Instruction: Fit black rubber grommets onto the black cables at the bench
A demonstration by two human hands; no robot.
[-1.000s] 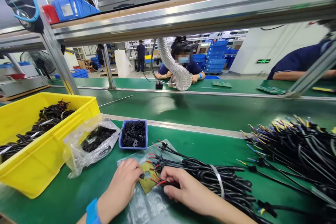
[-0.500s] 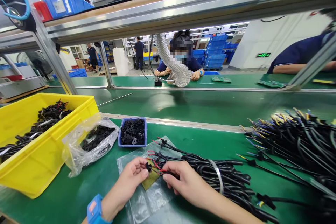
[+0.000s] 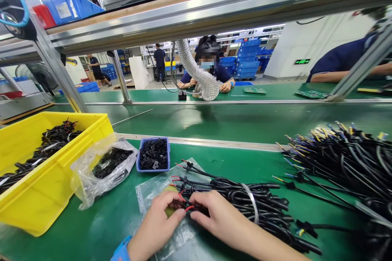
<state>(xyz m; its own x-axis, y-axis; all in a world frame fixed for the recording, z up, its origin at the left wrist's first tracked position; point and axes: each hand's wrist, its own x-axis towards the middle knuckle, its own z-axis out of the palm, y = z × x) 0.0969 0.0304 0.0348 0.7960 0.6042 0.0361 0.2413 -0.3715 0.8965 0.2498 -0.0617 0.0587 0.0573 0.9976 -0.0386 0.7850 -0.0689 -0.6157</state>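
My left hand is closed in a pinch at the bared end of a cable, over the small black plastic part that it carried; the fingers mostly hide that part. My right hand grips the same black cable just behind its red wire, and the fingertips of both hands almost meet. Beneath and beside them lies a tied bundle of black cables with red-tipped ends pointing left. A clear plastic bag and a yellowish pad lie under my hands, the pad partly covered.
A blue tray of small black parts stands ahead, beside an opened plastic bag with more. A yellow bin of cables is on the left. Loose cables pile up at right. A co-worker sits across the bench.
My left hand has moved right with the small black part, onto the wire end held by my right hand. The view has shifted slightly.
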